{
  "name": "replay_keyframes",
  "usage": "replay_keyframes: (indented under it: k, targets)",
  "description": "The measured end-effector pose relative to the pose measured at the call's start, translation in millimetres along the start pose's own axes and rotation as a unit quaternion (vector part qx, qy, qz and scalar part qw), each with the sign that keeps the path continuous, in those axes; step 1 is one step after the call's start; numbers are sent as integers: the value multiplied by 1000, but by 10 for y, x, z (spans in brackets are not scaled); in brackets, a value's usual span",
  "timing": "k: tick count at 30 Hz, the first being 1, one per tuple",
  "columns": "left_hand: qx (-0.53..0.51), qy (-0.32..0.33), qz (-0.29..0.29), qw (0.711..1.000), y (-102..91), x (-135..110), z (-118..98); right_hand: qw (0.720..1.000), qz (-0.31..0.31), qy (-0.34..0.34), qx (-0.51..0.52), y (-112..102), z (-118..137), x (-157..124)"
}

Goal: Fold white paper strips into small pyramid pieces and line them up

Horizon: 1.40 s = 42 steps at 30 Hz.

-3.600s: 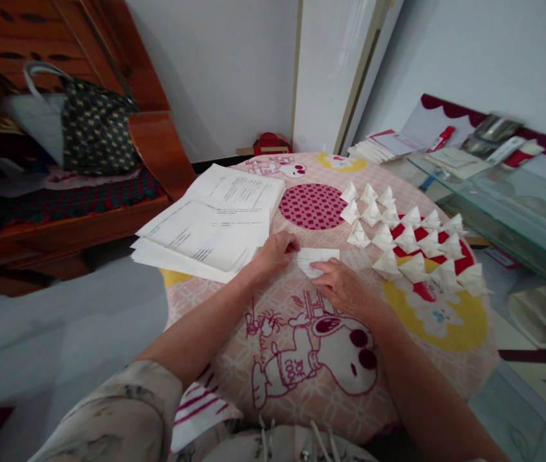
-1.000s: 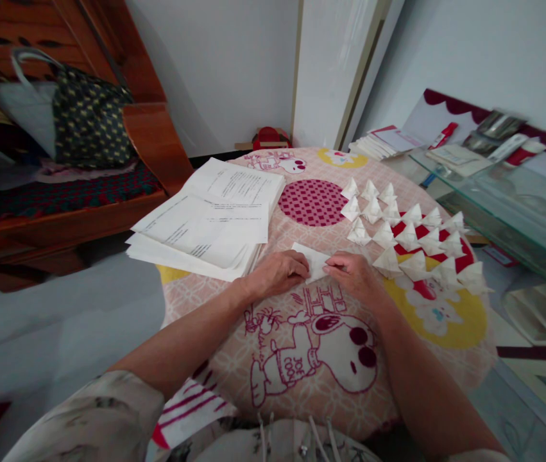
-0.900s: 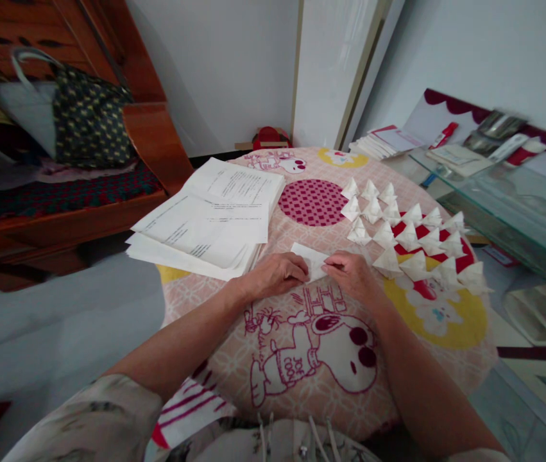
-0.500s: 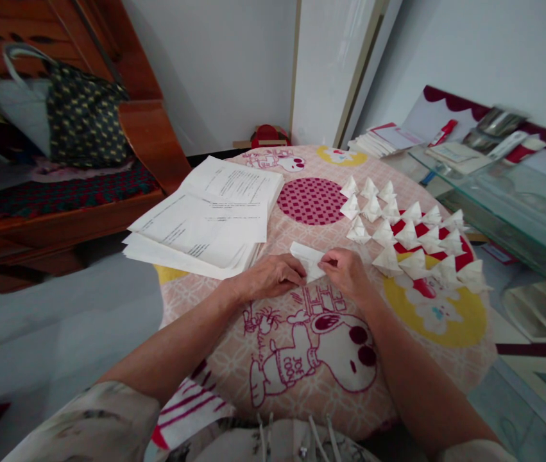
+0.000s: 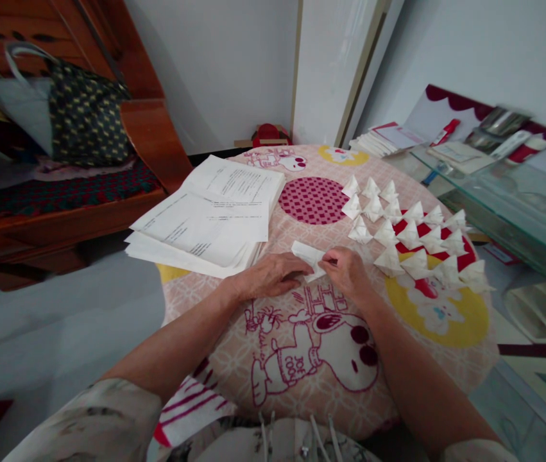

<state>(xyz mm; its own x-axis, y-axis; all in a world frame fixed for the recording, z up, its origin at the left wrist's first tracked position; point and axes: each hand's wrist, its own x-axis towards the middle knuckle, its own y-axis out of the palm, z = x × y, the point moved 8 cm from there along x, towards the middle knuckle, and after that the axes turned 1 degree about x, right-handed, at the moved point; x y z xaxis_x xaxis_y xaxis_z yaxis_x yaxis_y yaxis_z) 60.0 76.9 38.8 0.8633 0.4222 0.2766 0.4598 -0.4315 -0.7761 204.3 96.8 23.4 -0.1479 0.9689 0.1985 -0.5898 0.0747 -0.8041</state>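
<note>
A small white folded paper slip (image 5: 307, 255) lies on the cartoon-print cloth of the round table (image 5: 301, 346). My left hand (image 5: 273, 274) lies on its near left part, fingers flat and pressing it down. My right hand (image 5: 347, 269) pinches the slip's right end between thumb and fingers. Several finished white paper triangles (image 5: 410, 237) stand in rows to the right of my hands.
A thick stack of printed sheets (image 5: 210, 221) lies at the table's left. A wooden bench (image 5: 75, 192) with a dark patterned bag (image 5: 87, 112) stands further left. To the right sits a glass-topped counter (image 5: 508, 192) holding booklets (image 5: 383, 138) and small items.
The slip was flat and wide under both hands; it now lies turned at an angle and folded smaller. My right hand has moved left onto its right end and pinched it.
</note>
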Motion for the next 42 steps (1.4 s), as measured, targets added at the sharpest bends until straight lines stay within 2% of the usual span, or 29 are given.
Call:
replay_keyframes:
  k: [4, 20, 33, 42]
  targets:
    - [-12, 19, 7, 1000, 17, -6, -11, 1000, -2, -3, -6, -11, 18, -4]
    - [-6, 22, 5, 1000, 8, -6, -21, 1000, -14, 4, -26, 16, 18, -18]
    - [66, 37, 18, 997, 55, 11, -77, 1000, -22, -10, -15, 25, 0, -25]
    - [65, 27, 29, 997, 85, -25, 18, 999, -19, -25, -16, 26, -2, -14]
